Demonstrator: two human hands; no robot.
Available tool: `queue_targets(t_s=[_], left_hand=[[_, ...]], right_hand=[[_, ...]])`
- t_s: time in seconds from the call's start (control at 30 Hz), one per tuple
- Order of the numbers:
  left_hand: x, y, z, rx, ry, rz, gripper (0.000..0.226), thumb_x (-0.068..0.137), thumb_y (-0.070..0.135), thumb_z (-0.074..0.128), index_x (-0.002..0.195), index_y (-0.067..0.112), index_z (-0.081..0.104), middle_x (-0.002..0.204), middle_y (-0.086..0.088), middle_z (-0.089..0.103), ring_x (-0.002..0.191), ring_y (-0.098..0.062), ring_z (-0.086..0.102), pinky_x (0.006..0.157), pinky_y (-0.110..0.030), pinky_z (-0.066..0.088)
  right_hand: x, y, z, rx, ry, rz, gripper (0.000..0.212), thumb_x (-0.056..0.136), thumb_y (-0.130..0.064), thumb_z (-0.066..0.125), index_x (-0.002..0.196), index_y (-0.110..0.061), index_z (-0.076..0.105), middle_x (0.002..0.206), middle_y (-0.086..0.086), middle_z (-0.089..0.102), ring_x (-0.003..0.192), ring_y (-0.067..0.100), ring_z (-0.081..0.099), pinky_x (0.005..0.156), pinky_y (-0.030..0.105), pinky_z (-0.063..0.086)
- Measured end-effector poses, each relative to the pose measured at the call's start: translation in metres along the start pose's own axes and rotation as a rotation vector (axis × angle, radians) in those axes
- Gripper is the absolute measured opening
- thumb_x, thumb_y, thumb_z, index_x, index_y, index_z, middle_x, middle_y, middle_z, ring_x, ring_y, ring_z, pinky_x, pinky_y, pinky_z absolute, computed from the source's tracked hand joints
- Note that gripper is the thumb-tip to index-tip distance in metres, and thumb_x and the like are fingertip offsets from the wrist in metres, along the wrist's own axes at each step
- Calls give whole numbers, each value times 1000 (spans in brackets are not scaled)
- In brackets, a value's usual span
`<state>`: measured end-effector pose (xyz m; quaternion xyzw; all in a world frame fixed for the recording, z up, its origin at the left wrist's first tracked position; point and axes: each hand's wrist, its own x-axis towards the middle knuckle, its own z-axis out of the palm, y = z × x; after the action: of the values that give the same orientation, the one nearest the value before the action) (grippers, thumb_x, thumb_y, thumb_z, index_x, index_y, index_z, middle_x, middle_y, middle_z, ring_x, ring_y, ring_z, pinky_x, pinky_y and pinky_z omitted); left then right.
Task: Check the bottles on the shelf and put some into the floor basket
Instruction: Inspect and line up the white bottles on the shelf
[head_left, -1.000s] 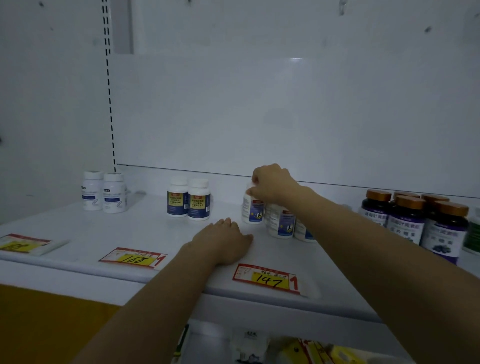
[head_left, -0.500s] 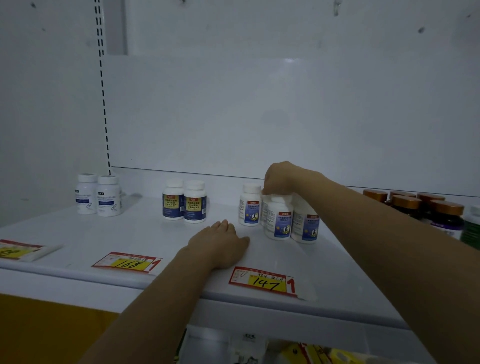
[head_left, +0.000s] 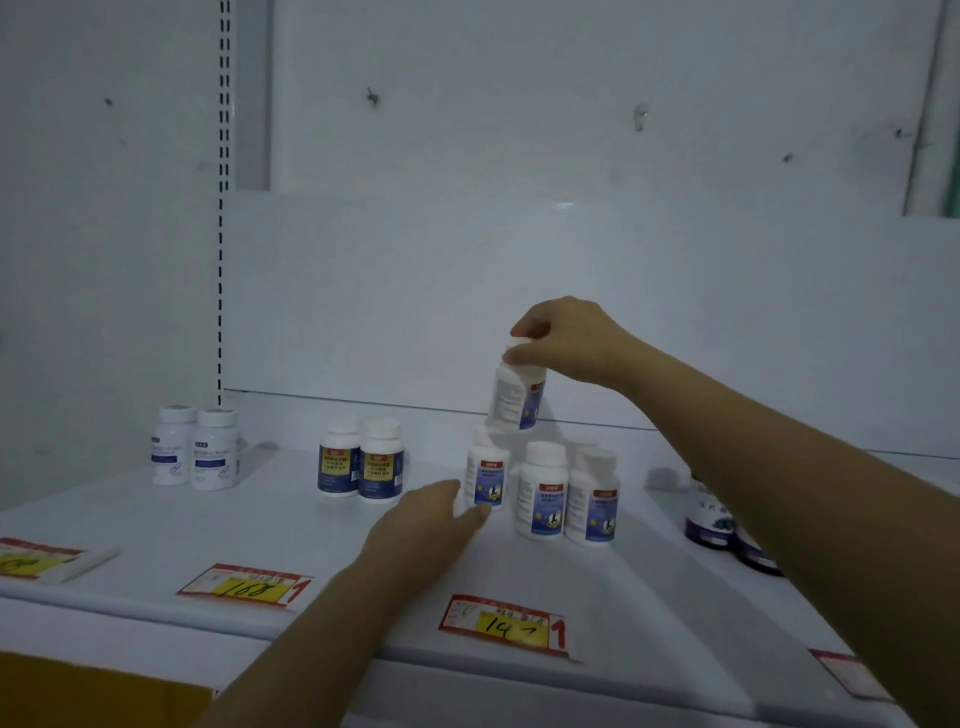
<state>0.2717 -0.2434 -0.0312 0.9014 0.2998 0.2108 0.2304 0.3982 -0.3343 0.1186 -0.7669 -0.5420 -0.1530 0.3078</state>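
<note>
Our right hand (head_left: 566, 338) pinches the lifted bottle (head_left: 514, 397) by its cap, axis near upright, above the cluster; left hand (head_left: 426, 517), unclenched & empty, sits nearer the front bottle (head_left: 487, 480); basket unseen.

My right hand (head_left: 566, 338) held one bottle (head_left: 515, 397) by its cap, above the cluster (head_left: 566, 491) that stood mid-shelf (head_left: 270, 525). My left hand (head_left: 421, 525) lay on the shelf just before that cluster's leftmost bottle. Left of it stood a pair (head_left: 361, 465), and farther left, near the back corner, another pair (head_left: 196, 447). Jars (head_left: 727, 530) stood to the right, partly behind my right arm. Price tags (head_left: 501, 621) lay along the front edge.
</note>
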Motion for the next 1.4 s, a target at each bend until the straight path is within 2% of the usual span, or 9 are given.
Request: queue_targets(t_s=[0.13, 0.3, 0.47, 0.63, 0.83, 1.0, 1.13, 1.27, 1.4], left_hand=[[-10, 16, -16, -377, 76, 87, 70, 82, 47, 64, 142, 27, 35, 144, 7, 42, 126, -12, 44, 97, -27, 35], [-12, 35, -27, -717, -23, 121, 40, 82, 32, 69, 117, 32, 49, 106, 20, 59, 81, 13, 53, 68, -8, 42], [-18, 42, -19, -774, 72, 108, 35, 79, 21, 73, 109, 20, 55, 95, 13, 64, 80, 5, 59, 52, -5, 45], [-21, 55, -10, -662, 294, 106, 40, 76, 27, 76, 105, 19, 51, 101, 5, 60, 80, -2, 57, 64, -11, 44], [-25, 61, -22, -727, 70, 138, 43, 83, 31, 67, 121, 22, 49, 108, 8, 58, 82, 1, 56, 58, -10, 39], [-26, 67, -21, -716, 244, 69, 48, 76, 30, 75, 113, 20, 48, 103, 6, 54, 85, -7, 54, 56, -10, 40], [-29, 72, -22, -684, 103, 73, 55, 80, 37, 69, 126, 19, 45, 107, 6, 52, 90, -8, 51, 73, -20, 42], [-28, 68, -27, -704, 86, 65, 52, 83, 30, 69, 129, 18, 47, 109, 4, 54, 87, -7, 53, 69, -18, 43], [-29, 68, -27, -632, 177, 55, 55, 74, 28, 77, 120, 16, 49, 109, 1, 57, 91, -12, 55, 61, -15, 45]], right_hand=[[-17, -13, -11, 102, -93, -7, 29, 83, -32, 70, 105, -14, 69, 95, -7, 62, 89, 8, 57, 65, 13, 43], [-30, -14, -11, 196, -177, -18, 27, 86, -24, 67, 112, -17, 66, 111, -4, 65, 104, 12, 59, 88, 24, 47], [-44, -5, -10, 413, -197, 41, 37, 89, -25, 64, 124, -15, 60, 125, -3, 62, 113, 11, 57, 104, 31, 42], [-49, -1, 3, 194, 46, 131, 50, 79, -51, 69, 110, -13, 65, 104, -1, 63, 88, 12, 58, 62, 19, 44], [-49, 5, -6, 562, -149, 113, 47, 85, -27, 69, 128, -14, 55, 130, 3, 57, 114, 19, 58, 100, 37, 48], [-51, 2, -1, 518, -54, 218, 51, 82, -44, 69, 119, -10, 59, 114, 3, 62, 103, 19, 62, 87, 34, 56], [-54, 4, 0, 538, -14, 171, 37, 89, -36, 63, 106, -3, 66, 105, 9, 68, 95, 22, 66, 83, 33, 57], [-61, 6, -5, 661, -103, 117, 32, 95, -26, 55, 117, -4, 63, 112, 6, 67, 102, 17, 65, 82, 24, 56], [-60, 0, 2, 498, -21, 183, 45, 84, -46, 65, 103, -5, 68, 102, 6, 70, 95, 19, 67, 85, 33, 57]])
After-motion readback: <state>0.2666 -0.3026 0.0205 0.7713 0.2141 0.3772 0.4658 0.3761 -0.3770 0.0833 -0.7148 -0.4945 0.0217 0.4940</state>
